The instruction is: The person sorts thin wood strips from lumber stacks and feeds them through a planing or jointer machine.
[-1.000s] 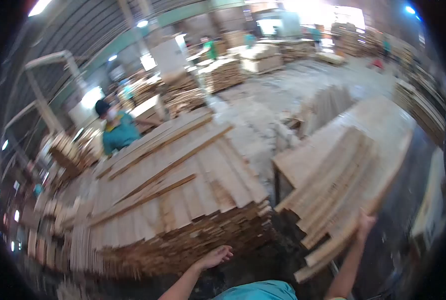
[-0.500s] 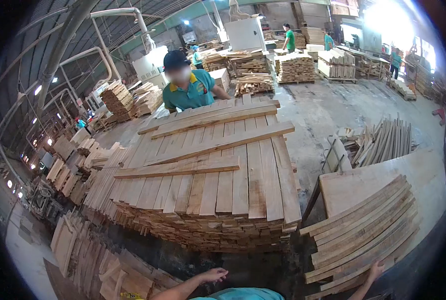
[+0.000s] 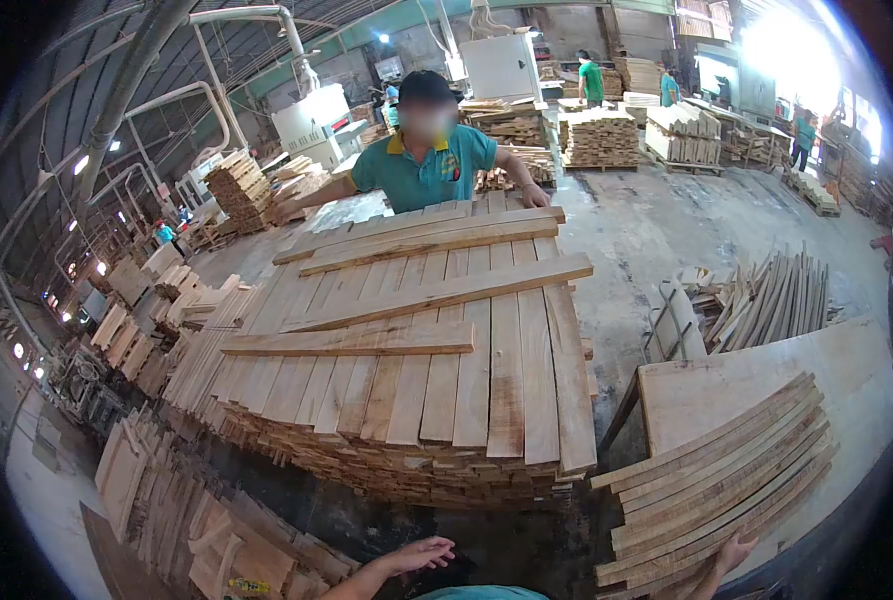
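Observation:
My left hand (image 3: 423, 555) is held out low in front of me, fingers stretched and nothing in it, just short of the large board stack (image 3: 437, 425). At the lower right, my right hand (image 3: 733, 553) is at the near edge of a row of wooden boards (image 3: 717, 490) on a table (image 3: 747, 385). Its fingers look curled against the nearest board; their tips are partly hidden. Several loose boards, among them a long plank (image 3: 447, 290), lie crosswise on the large stack.
A co-worker (image 3: 422, 165) in a teal shirt stands behind the stack, arms apart. Wood strips (image 3: 782, 300) lie beyond the table. Scrap pieces (image 3: 237, 555) are at my lower left. Farther back are board piles (image 3: 599, 138) and other people.
The co-worker has straightened up and spread both arms. My right hand has moved slightly left, against the boards. My left hand's fingers have opened out. The view has shifted slightly.

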### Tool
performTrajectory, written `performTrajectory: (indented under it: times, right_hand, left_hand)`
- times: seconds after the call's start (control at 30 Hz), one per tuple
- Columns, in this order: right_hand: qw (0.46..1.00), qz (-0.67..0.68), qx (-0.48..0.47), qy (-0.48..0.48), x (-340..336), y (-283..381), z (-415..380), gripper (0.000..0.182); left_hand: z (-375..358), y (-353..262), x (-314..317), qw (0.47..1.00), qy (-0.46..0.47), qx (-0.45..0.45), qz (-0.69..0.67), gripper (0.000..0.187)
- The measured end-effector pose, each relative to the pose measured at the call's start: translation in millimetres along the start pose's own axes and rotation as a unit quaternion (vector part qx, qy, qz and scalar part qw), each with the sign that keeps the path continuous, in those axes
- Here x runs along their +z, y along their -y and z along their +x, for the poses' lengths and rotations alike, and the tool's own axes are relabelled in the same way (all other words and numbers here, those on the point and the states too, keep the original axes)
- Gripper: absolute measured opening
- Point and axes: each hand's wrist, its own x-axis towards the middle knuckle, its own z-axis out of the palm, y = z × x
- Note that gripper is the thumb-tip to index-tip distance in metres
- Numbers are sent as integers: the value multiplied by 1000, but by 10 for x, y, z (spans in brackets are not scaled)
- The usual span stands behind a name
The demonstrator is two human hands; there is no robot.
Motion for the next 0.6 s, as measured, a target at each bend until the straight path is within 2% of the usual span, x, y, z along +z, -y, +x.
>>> performTrajectory:
  times: [0.07,0.1,0.17,0.2,0.27,0.3,0.33,0.37,0.4,0.43,0.47,0.5,0.53,0.6]
  right_hand:
    - [999,14,39,22,-69,75,-13,84]
    - [999,14,39,21,-92,124,-31,84]
    - [996,40,71,39,-180,210,-78,80]
    - [996,38,69,35,-238,332,-128,80]
    - [987,-137,66,44,-490,804,-340,75]
    - [987,-141,58,41,-423,788,-340,75]
    - [992,-101,-54,-44,-312,870,-398,74]
    - [977,-53,-166,-125,-188,1011,-482,74]
    - [953,-14,-253,-167,-78,1163,-549,66]
    - [940,42,-308,-141,-47,1439,-651,62]
    - [920,98,-361,-117,-203,2010,-937,59]
    - [927,168,-334,2,-344,2503,-1194,58]
    - [917,232,-301,122,-488,2968,-1463,57]
    - [839,333,-333,273,-749,3834,-2029,53]
  left_hand:
    - [-129,-278,-34,995,65,73,6,52]
    - [-177,-426,-73,995,66,73,6,52]
    - [-291,-732,-160,962,128,227,80,50]
    - [-419,-953,-196,950,142,264,87,51]
    - [-673,-1337,-333,936,167,303,65,52]
    - [-809,-1489,-418,921,188,339,44,52]
    - [-938,-1639,-532,906,192,376,47,53]
    - [-1065,-1794,-673,888,193,414,52,53]
    - [-1207,-1920,-811,880,189,435,38,53]
    - [-1284,-1995,-981,874,173,453,41,53]
    - [-1371,-2070,-1156,875,119,463,72,50]
    - [-1455,-2155,-1334,873,66,471,104,47]
    - [-1528,-2252,-1503,872,67,476,98,47]
    - [-1650,-2402,-1842,853,-127,448,235,41]
